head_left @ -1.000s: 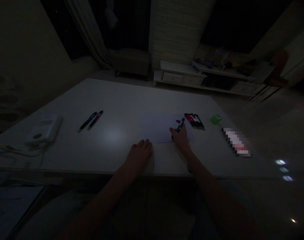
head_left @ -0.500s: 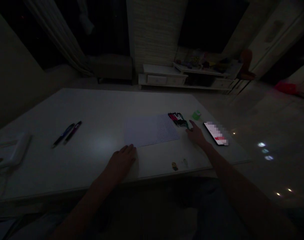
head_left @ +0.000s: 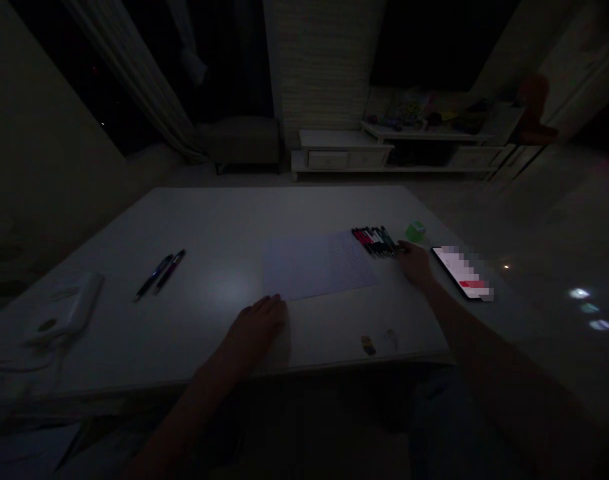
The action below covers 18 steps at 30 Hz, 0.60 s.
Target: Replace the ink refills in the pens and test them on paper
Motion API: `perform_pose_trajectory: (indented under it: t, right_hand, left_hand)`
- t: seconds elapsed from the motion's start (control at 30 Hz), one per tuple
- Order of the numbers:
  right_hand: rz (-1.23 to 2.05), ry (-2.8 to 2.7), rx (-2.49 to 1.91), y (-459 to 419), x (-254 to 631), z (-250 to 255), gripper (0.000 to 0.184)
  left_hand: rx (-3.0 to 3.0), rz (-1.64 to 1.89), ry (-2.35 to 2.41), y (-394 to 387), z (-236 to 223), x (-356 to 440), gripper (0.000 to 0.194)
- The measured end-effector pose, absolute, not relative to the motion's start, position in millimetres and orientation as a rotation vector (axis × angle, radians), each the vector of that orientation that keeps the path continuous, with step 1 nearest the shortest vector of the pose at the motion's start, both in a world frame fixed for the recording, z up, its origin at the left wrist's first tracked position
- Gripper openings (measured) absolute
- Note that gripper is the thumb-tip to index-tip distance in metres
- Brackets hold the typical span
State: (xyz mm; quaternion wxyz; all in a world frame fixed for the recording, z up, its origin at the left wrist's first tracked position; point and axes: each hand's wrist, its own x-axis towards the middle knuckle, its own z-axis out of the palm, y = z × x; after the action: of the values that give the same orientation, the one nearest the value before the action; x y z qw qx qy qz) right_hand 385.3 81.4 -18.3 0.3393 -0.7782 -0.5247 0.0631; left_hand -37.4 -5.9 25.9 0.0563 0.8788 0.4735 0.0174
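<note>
On the white tabletop [head_left: 209,220], the left hand [head_left: 257,330] lies open by the paper [head_left: 314,267]; the right hand [head_left: 414,262] sits at the row of pens [head_left: 374,241], grip hard to tell

The right grip [head_left: 414,262] is held just beside the pens [head_left: 375,241] at two o'clock, the left grip [head_left: 258,329] laid on the tabletop [head_left: 224,213] at six.

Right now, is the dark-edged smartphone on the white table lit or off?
Lit: the dark-edged smartphone glows white and red, though blurring hides what its screen shows.
</note>
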Motion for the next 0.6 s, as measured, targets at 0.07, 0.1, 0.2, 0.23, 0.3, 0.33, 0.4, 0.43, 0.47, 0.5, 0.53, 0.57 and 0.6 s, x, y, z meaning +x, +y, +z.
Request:
perform_pose_trajectory:
  t: [0.07, 0.1, 0.2, 0.23, 0.3, 0.33, 0.4, 0.43, 0.47, 0.5, 0.53, 0.57, 0.6]
  right_hand:
    - [0.169, -1.354, -2.014, 82.7, 382.2, -19.2, 0.043]
    - [0.162, -1.346, -2.005, 82.7, 381.2, -19.5, 0.042]
    - [0.128, -1.299, -1.98, 81.1, 380.8, -20.9, 0.041]
    - [0.111, -1.277, -1.979, 80.3, 381.4, -21.4, 0.04]
    - [0.081, -1.261, -1.975, 78.3, 383.3, -22.3, 0.04]
    - [0.06, -1.267, -1.97, 77.2, 384.2, -22.6, 0.039]
    - [0.014, -1.316, -1.945, 75.0, 385.3, -22.7, 0.037]
    - [-0.007, -1.344, -1.927, 73.9, 385.4, -22.4, 0.036]
    - [-0.023, -1.369, -1.907, 72.8, 385.3, -21.6, 0.035]
    - [-0.033, -1.387, -1.892, 71.6, 384.9, -20.4, 0.035]
    - [-0.041, -1.398, -1.882, 70.4, 384.4, -18.6, 0.034]
    - [-0.049, -1.407, -1.874, 69.0, 383.9, -16.3, 0.033]
    - [-0.059, -1.41, -1.871, 67.5, 383.2, -13.3, 0.033]
  left_hand:
    - [2.649, 0.15, 1.476, -0.8, 34.6, -49.3, 0.038]
    - [2.626, 0.216, 1.542, 3.6, 40.3, -58.5, 0.037]
    - [2.464, 0.417, 1.905, 21.8, 58.3, -99.0, 0.032]
    - [2.373, 0.46, 2.05, 27.8, 63.6, -115.2, 0.03]
    - [2.176, 0.498, 2.303, 36.6, 72.0, -147.8, 0.029]
    - [2.124, 0.505, 2.374, 38.7, 75.2, -162.5, 0.031]
    - [2.041, 0.507, 2.436, 37.5, 79.9, -186.0, 0.036]
    - [2.025, 0.517, 2.431, 34.6, 81.8, -194.0, 0.038]
    - [2.018, 0.534, 2.414, 30.6, 83.5, -199.4, 0.039]
    - [2.025, 0.558, 2.385, 26.0, 85.0, -202.3, 0.039]
    - [2.046, 0.59, 2.345, 21.2, 86.4, -202.8, 0.038]
    - [2.087, 0.626, 2.289, 16.7, 87.7, -201.3, 0.034]
    - [2.128, 0.666, 2.221, 12.8, 88.8, -198.0, 0.031]
